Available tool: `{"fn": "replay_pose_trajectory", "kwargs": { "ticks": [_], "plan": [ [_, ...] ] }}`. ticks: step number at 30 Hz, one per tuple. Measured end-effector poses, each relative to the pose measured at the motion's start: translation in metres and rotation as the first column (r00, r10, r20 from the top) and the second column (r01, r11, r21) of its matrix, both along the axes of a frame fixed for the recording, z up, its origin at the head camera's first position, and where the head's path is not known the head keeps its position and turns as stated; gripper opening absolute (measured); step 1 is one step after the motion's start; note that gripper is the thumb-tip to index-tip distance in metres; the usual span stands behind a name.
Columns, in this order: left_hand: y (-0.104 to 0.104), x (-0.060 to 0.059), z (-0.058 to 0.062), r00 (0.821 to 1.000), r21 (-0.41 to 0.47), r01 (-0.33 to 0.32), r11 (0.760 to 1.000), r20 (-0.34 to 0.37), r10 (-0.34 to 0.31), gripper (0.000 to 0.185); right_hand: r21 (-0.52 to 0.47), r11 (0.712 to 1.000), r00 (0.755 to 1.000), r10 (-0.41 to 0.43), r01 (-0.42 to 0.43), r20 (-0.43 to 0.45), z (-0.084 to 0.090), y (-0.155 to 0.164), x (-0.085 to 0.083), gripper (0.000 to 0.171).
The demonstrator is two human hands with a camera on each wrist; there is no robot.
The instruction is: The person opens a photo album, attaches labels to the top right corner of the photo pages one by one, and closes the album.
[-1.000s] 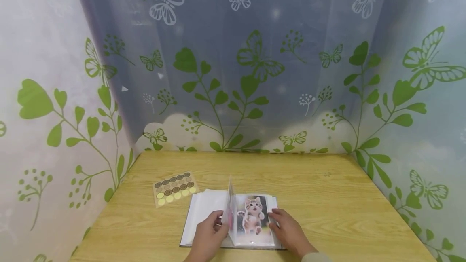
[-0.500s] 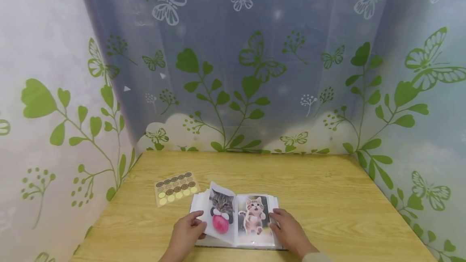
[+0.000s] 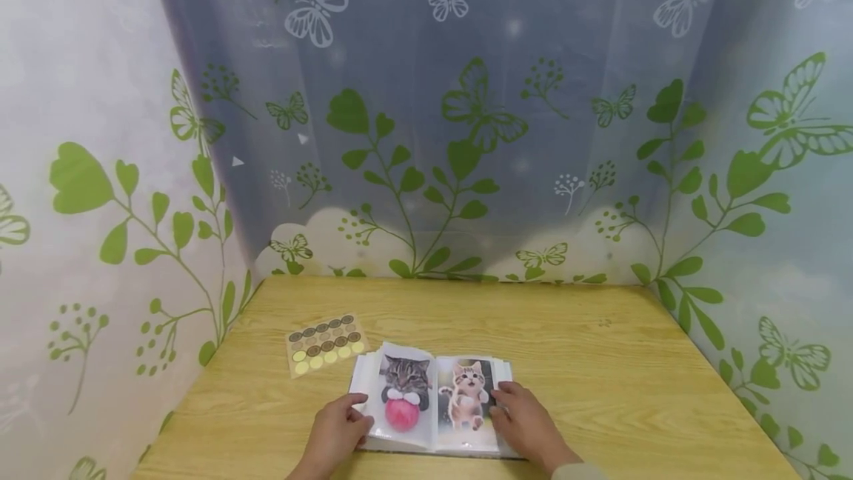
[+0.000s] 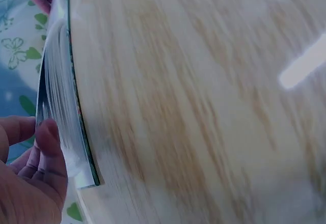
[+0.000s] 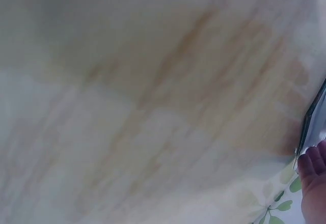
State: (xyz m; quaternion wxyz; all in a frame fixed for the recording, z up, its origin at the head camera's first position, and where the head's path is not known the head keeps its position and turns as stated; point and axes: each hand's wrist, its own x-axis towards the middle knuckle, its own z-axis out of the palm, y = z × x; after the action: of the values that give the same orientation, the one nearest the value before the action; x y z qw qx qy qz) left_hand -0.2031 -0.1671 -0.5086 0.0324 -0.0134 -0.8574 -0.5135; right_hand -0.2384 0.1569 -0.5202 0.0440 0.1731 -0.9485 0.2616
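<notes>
A photo album (image 3: 433, 444) lies spread on the table, with a grey cat and pink ball picture (image 3: 403, 395) on its left page and a striped kitten picture (image 3: 466, 395) on the right. My left hand (image 3: 335, 424) is at the left page's outer edge. In the left wrist view, its thumb and index finger pinch the raised sleeve page (image 4: 42, 84) above a stack of other pages (image 4: 61, 81). My right hand (image 3: 529, 421) rests along the album's right edge, fingers touching the page. In the right wrist view only some fingers (image 5: 313, 160) show beside the cover edge.
A sheet of round stickers (image 3: 326, 344), brown and yellow, lies behind the album to the left. Patterned curtains (image 3: 426, 132) with leaves and butterflies enclose the wood-grain table (image 3: 600, 347) at the back and both sides.
The upright page has swung over to the left with my left hand, laying the grey cat picture face up. My right hand has stayed at the right edge.
</notes>
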Motion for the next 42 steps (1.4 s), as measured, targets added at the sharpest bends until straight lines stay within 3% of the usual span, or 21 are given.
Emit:
{"fn": "replay_pose_trajectory", "kwargs": {
  "ticks": [5,8,11,14,17,22,29,33,42],
  "plan": [
    [-0.002,-0.003,-0.003,0.998,-0.206,0.001,0.979,-0.064,-0.014,0.037,0.025,1.000,0.998,-0.012,0.010,0.062,-0.002,0.000,-0.003,0.041],
    [0.000,-0.003,-0.002,0.993,-0.354,0.016,0.935,-0.108,-0.058,0.036,0.043,0.999,0.997,-0.026,0.023,0.079,-0.004,0.001,-0.004,0.041],
    [0.002,-0.003,-0.001,0.976,-0.448,0.062,0.892,-0.159,-0.148,0.034,0.055,0.998,0.996,-0.033,0.029,0.080,-0.004,0.002,-0.005,0.041],
    [0.002,-0.002,-0.001,0.956,-0.476,0.131,0.870,-0.170,-0.237,0.033,0.058,0.998,0.996,-0.029,0.025,0.081,-0.005,0.003,-0.005,0.041],
    [0.001,-0.002,-0.002,0.950,-0.517,0.171,0.839,-0.140,-0.280,0.040,0.057,0.998,0.996,-0.023,0.018,0.090,-0.005,0.003,-0.005,0.042],
    [-0.004,-0.003,-0.012,0.948,-0.625,0.165,0.763,-0.113,-0.298,0.048,0.065,0.998,0.994,-0.029,0.022,0.107,-0.006,0.002,-0.005,0.044],
    [-0.008,-0.006,-0.014,0.948,-0.683,0.168,0.711,-0.086,-0.307,0.050,0.051,0.999,0.997,-0.012,0.008,0.080,-0.009,0.001,-0.004,0.044],
    [-0.009,-0.007,-0.010,0.950,-0.688,0.166,0.706,-0.080,-0.301,0.050,0.045,0.999,0.996,-0.017,0.013,0.089,-0.007,0.000,-0.004,0.045],
    [-0.010,-0.010,-0.006,0.956,-0.607,0.172,0.776,-0.086,-0.280,0.043,0.007,1.000,0.997,-0.031,0.030,0.070,-0.001,-0.002,-0.002,0.039]
  ]
}}
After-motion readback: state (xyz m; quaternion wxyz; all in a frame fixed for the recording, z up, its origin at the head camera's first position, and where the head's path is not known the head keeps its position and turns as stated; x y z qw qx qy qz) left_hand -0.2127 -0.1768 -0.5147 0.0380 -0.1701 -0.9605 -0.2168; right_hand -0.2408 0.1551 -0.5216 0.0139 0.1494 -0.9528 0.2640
